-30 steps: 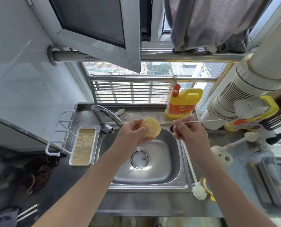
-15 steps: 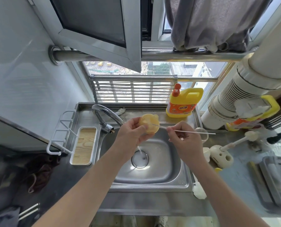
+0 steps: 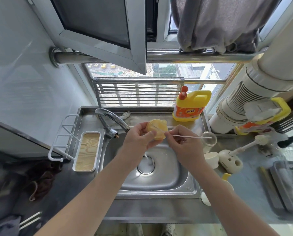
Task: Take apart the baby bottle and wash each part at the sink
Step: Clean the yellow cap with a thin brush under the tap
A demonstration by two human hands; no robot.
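Over the steel sink (image 3: 179, 186), my left hand (image 3: 138, 140) grips a round yellow bottle lid (image 3: 156, 129). My right hand (image 3: 183, 142) pinches a thin white straw brush (image 3: 190, 137), whose tip lies across the lid's inside. The brush's free end points right, over the clear glass bottle (image 3: 209, 141) that stands on the counter. A thin stream of water falls from the tap (image 3: 110, 120) onto the drain (image 3: 145, 165). A cream cap (image 3: 211, 159) sits right of the sink.
A yellow detergent jug (image 3: 190, 106) stands behind the sink. A bottle brush (image 3: 244, 147) leans in a cream holder (image 3: 230, 160) on the right counter. A wood-patterned tray (image 3: 86, 151) and a white rack (image 3: 63, 137) lie left of the tap. A dark cloth (image 3: 41, 178) lies on the left counter.
My right hand has moved left toward the lid, and the brush tip has gone from outside the lid to inside it. The lid is tilted more toward me.
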